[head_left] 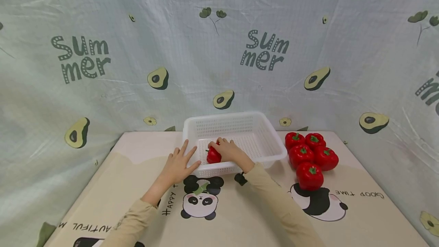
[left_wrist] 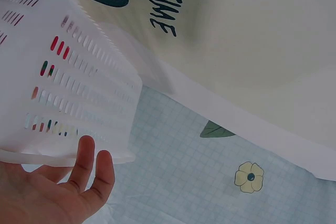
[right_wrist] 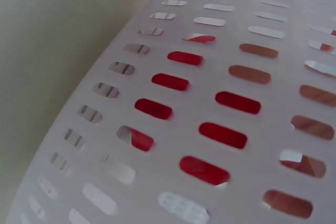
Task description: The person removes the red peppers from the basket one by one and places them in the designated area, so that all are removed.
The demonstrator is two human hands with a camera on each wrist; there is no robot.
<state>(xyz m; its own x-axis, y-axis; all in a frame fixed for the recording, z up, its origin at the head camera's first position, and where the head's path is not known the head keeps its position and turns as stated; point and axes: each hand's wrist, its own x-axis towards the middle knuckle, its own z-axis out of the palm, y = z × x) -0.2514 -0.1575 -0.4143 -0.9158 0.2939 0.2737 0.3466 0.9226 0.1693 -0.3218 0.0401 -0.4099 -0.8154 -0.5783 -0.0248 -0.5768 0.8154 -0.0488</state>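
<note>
A white slotted plastic basket [head_left: 236, 119] stands at the back middle of the table. Inside it, near the front left corner, sits a red bell pepper [head_left: 213, 157] with a green stem. My right hand [head_left: 229, 150] reaches over the front rim and grips this pepper from above. In the right wrist view the pepper [right_wrist: 223, 135] shows red through slots in the basket wall [right_wrist: 157, 171]; part of the hand shows through others. With fingers spread, my left hand [head_left: 178, 164] rests at the basket's left rim. The left wrist view shows its fingers [left_wrist: 84, 163] beside the rim.
Several red bell peppers [head_left: 310, 176] stand grouped right of the basket. The table's cream cover [head_left: 240, 216] has printed pandas and lettering. A pale curtain [head_left: 192, 56] printed with avocados hangs behind and along both sides.
</note>
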